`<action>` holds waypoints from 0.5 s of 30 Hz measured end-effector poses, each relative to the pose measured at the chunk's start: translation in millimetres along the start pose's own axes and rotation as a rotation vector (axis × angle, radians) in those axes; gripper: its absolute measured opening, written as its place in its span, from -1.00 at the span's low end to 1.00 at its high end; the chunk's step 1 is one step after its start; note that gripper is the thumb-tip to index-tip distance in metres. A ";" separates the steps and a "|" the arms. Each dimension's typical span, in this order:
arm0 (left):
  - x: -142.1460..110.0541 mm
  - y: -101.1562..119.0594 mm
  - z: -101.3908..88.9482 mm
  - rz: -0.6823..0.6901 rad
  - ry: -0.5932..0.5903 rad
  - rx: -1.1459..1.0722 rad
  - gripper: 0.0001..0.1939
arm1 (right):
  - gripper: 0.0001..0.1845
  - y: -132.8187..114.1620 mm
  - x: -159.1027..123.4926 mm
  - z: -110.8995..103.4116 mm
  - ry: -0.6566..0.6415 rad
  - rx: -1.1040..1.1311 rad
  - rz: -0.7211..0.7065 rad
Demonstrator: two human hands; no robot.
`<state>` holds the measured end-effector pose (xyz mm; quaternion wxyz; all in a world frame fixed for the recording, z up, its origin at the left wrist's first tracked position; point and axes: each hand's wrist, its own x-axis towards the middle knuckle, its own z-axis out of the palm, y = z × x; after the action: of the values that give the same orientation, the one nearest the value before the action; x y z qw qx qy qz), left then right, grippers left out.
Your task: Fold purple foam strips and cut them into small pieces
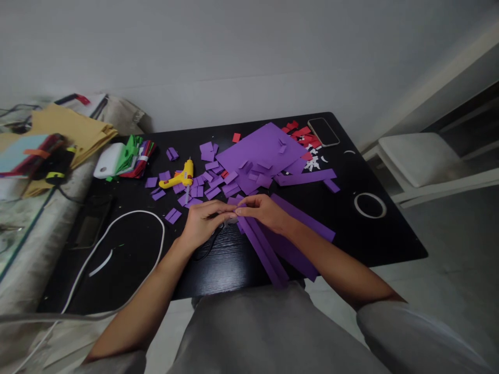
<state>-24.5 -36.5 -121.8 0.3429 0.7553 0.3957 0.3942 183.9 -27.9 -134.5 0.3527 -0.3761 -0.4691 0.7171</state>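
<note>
A long purple paper strip (259, 244), with a lengthwise crease, runs from my fingertips down past the table's front edge. My right hand (263, 210) pinches its far end. Fingers of my left hand (205, 221) are closed at the same end, meeting those of the right. Under my right forearm lies a wider purple paper sheet (298, 215). Just beyond both hands are many small folded purple paper pieces (212, 192). A yellow glue gun (181, 175) rests among them, left of centre. Below the hands, a dark-handled tool is mostly hidden.
A large purple sheet (257, 150), red paper scraps (304, 136) and a phone (323, 132) lie at the back. On the right is a white tape ring (370, 205). A white cable (161, 228) loops at left, near bundled coloured strips (134, 156).
</note>
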 end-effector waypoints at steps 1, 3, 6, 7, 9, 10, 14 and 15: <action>0.5 0.9 -0.3 -0.005 0.001 0.000 -0.81 | -0.75 -0.3 0.0 0.0 0.007 -0.009 -0.002; 1.8 2.7 -1.6 -0.011 -0.006 -0.001 -0.81 | -0.75 -0.8 0.1 0.0 0.019 -0.022 -0.012; 3.2 4.6 -4.8 -0.032 -0.020 0.004 -0.81 | -0.74 -1.7 0.5 0.1 0.030 -0.016 -0.012; 3.3 4.9 -5.7 -0.055 -0.014 -0.003 -0.80 | -0.73 -2.0 0.6 0.3 0.031 -0.010 -0.007; 3.0 4.7 -6.3 -0.122 0.015 -0.042 -0.77 | -0.73 -2.7 0.6 0.9 0.036 -0.004 0.002; 2.7 4.5 -6.0 -0.156 0.027 -0.063 -0.75 | -0.73 -3.1 0.6 1.3 0.041 -0.004 0.003; 1.7 3.3 -0.9 -0.223 -0.036 -0.041 -0.71 | -0.72 -3.3 1.1 3.1 0.064 -0.040 -0.020; 1.5 3.1 0.6 -0.226 -0.067 -0.023 -0.71 | -0.71 -3.1 1.3 3.5 0.068 -0.053 -0.025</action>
<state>-22.3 -36.6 -119.1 0.4067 0.7146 0.4622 0.3322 180.7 -27.2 -130.9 0.3673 -0.4035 -0.4802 0.6868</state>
